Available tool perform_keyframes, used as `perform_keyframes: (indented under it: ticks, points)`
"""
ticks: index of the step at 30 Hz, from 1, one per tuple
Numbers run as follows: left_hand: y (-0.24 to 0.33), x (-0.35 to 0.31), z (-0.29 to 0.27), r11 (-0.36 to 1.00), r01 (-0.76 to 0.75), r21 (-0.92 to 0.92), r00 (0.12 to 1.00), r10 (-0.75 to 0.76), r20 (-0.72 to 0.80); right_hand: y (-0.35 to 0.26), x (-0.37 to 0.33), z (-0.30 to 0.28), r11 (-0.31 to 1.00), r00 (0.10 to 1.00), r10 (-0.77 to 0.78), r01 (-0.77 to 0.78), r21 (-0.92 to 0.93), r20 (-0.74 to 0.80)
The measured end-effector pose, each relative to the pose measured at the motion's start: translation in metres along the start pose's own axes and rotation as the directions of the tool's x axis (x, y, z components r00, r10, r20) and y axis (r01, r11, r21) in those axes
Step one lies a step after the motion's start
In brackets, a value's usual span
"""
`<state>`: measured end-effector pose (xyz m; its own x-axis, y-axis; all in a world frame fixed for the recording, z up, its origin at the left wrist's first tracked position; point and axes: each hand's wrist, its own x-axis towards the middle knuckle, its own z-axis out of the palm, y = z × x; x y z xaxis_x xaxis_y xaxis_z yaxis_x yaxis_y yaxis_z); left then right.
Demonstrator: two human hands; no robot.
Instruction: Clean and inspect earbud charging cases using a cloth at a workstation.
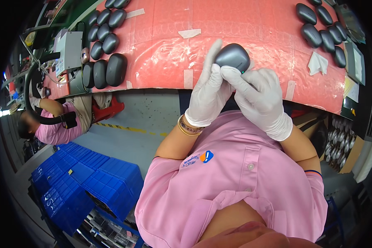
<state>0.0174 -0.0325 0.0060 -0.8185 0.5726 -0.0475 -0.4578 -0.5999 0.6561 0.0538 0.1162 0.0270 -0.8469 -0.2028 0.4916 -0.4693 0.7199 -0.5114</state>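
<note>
A dark grey rounded earbud case point(232, 56) is held up over the front edge of the table, with a small green light showing on its near side. My left hand point(211, 89), in a white glove, is closed around the case's left and lower side, one finger stretched up beside it. My right hand point(262, 95), also gloved in white, is closed at its lower right edge, with the thumb pressing near the green light. Whether the right fingers hold anything else is hidden. The case looks closed.
The table point(161, 49) has a pink plastic-wrapped cover with tape strips. Several similar cases point(104, 33) stand in rows at the left; more cases point(327, 39) lie at the right beside a crumpled white cloth point(318, 63). Blue bins point(87, 177) are stacked lower left. A co-worker point(58, 120) sits at far left.
</note>
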Motion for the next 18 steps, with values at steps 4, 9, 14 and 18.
perform_keyframes:
  ticks: [4, 9, 14, 18]
  points:
    - [-0.002, -0.005, -0.002, 0.966, -0.073, 0.248, 0.997, 0.074, 0.004, 0.007, 0.01, -0.006, 0.97, 0.98, 0.193, -0.183, 0.159, -0.051]
    - [0.003, -0.005, -0.022, 0.684, -0.269, 0.678, 0.956, 0.274, 0.102, 0.006, 0.02, -0.018, 0.987, 0.981, -0.159, 0.154, 0.051, 0.109]
    - [0.018, -0.006, -0.017, 0.187, -0.259, 0.948, 0.907, 0.385, 0.171, 0.012, 0.025, -0.012, 0.966, 0.972, -0.196, 0.214, -0.148, 0.129]
    - [0.018, -0.011, -0.015, 0.381, -0.271, 0.884, 0.934, 0.326, 0.146, 0.038, 0.046, -0.011, 0.986, 0.993, -0.04, 0.057, -0.155, 0.111]
